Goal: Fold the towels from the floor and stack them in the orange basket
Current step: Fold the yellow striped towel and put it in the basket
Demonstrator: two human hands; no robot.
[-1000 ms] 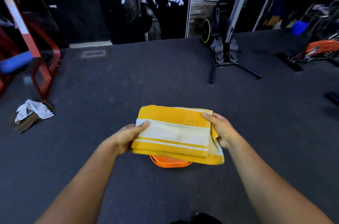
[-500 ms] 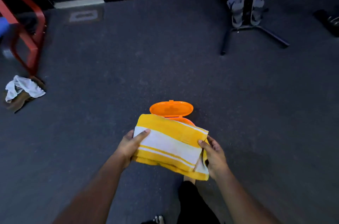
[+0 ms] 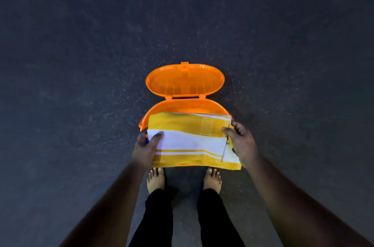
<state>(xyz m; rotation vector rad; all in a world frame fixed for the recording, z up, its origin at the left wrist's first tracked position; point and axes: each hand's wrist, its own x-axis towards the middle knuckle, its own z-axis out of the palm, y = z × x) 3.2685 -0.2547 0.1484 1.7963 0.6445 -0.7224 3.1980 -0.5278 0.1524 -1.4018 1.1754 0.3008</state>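
Folded yellow towel (image 3: 188,141), pinched by left hand (image 3: 144,148) and right hand (image 3: 241,143): now lowered over open orange basket (image 3: 182,106), ready to drop in

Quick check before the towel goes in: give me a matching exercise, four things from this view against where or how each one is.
Things:
1. towel
2. basket lid
3. left hand
4. right hand

States:
A. swung open behind the basket
B. holds the towel's right edge
C. folded, held over the basket
D. holds the towel's left edge

Pairs: 1-C, 2-A, 3-D, 4-B
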